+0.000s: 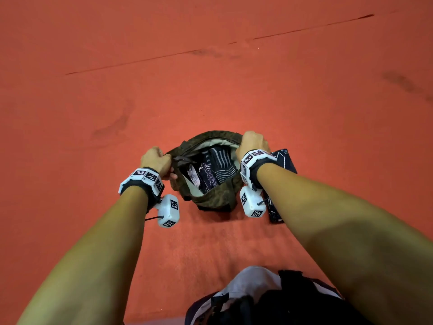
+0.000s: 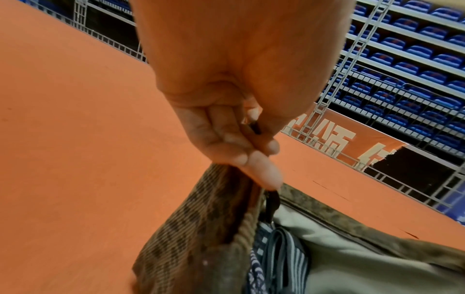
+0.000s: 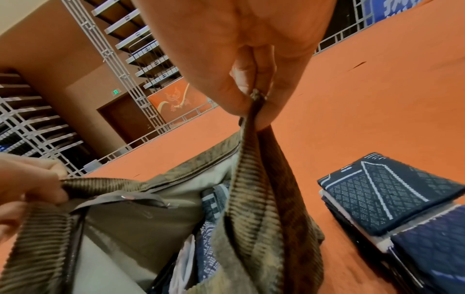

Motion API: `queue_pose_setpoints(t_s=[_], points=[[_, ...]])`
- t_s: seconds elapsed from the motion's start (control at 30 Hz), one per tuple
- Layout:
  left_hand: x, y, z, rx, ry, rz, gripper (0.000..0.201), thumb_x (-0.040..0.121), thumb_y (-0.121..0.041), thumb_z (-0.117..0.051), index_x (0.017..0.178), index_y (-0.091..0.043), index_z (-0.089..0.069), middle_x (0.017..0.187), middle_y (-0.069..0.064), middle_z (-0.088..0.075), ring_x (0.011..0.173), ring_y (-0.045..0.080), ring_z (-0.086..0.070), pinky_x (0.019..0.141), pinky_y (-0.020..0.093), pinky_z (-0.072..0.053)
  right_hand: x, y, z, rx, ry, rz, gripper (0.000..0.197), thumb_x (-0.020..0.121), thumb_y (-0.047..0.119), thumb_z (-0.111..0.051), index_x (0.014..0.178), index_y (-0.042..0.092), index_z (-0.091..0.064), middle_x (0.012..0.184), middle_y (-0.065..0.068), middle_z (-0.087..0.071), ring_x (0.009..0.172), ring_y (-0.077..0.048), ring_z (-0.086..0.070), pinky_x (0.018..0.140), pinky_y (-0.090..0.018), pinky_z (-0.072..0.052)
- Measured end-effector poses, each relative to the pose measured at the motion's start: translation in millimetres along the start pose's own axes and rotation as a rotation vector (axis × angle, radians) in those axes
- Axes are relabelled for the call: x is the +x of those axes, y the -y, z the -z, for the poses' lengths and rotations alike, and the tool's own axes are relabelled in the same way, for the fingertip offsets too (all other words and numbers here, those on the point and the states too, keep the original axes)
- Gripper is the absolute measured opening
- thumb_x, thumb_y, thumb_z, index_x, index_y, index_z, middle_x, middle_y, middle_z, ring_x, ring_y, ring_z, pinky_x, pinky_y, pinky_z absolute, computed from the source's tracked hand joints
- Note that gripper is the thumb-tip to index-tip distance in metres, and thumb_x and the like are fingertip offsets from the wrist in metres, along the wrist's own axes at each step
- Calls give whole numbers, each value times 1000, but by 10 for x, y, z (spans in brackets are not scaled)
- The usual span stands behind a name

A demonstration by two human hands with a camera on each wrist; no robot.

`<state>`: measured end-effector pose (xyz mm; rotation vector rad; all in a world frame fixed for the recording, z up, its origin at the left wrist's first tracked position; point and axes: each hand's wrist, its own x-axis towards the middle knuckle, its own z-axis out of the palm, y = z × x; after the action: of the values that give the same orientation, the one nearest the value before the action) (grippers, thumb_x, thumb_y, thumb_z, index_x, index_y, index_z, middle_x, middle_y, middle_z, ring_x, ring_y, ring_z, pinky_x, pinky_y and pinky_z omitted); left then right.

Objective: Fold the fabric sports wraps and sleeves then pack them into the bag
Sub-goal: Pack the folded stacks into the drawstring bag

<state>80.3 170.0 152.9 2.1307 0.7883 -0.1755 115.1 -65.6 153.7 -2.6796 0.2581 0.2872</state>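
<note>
An olive camouflage bag (image 1: 210, 200) stands open on the orange floor. Several folded dark patterned wraps (image 1: 210, 170) lie inside it against the pale lining (image 2: 352, 264). My left hand (image 1: 155, 160) grips the bag's webbing handle (image 2: 191, 218) at its left end, fingers curled round it. My right hand (image 1: 251, 143) pinches the other handle (image 3: 254, 179) at the bag's right end and pulls it up. A stack of folded navy wraps (image 3: 385, 195) with white diamond patterns lies on the floor just right of the bag, partly hidden by my right forearm in the head view.
Orange court floor (image 1: 210, 78) spreads all around. White railings and rows of blue seats (image 2: 415, 59) stand far off. My dark and white clothing (image 1: 269, 299) shows at the bottom of the head view.
</note>
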Motion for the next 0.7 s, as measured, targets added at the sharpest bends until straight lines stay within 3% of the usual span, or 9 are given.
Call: queue_pose_setpoints(t_s=[0.17,0.27,0.43,0.53,0.57,0.63,0.7], points=[[21,85,-41,12,-22,-21,18,80,-1,-33,79,-19,-35,66,16,-59,48,35,-68,32,23,-41,14,21,-15,-29,31,15,30,92,15,-68,118,0,-63,124,-15,-59,119,-34,-55,88,-39,-53],[77,230,-25,54,-66,5,19,86,-5,-31,81,-19,-43,73,18,-61,43,30,-67,34,24,-43,36,-100,-99,-35,25,-2,27,93,13,-65,116,0,-64,127,-15,-57,124,-34,-48,88,-39,-51],[128,366,-202,201,30,60,22,95,-9,-40,76,-13,-48,67,15,-63,35,20,-58,32,22,-41,6,-204,-269,-36,162,56,19,92,15,-64,101,-1,-67,111,-20,-66,106,-36,-62,71,-34,-49],[144,340,-333,258,41,51,18,89,-12,-47,72,-15,-48,67,13,-61,55,29,-65,47,38,-55,-3,-275,-300,-53,257,51,18,96,20,-64,89,4,-60,99,-17,-67,84,-31,-60,66,-30,-45],[140,320,-376,247,56,45,17,87,-11,-49,71,-16,-45,67,12,-59,57,30,-67,48,39,-55,-3,-324,-323,-42,281,44,21,96,21,-63,86,4,-57,90,-15,-64,79,-30,-57,65,-30,-44],[114,276,-490,197,147,38,21,87,-5,-52,73,-17,-42,65,8,-57,47,24,-64,41,27,-48,-11,-438,-375,1,318,15,27,97,20,-61,77,3,-53,72,-9,-54,73,-29,-54,62,-30,-42],[94,216,-638,169,260,27,21,89,-3,-54,76,-17,-44,64,6,-58,47,21,-63,42,24,-47,-11,-547,-421,35,340,-7,30,93,14,-59,66,5,-51,63,-9,-48,70,-30,-53,58,-30,-41]])
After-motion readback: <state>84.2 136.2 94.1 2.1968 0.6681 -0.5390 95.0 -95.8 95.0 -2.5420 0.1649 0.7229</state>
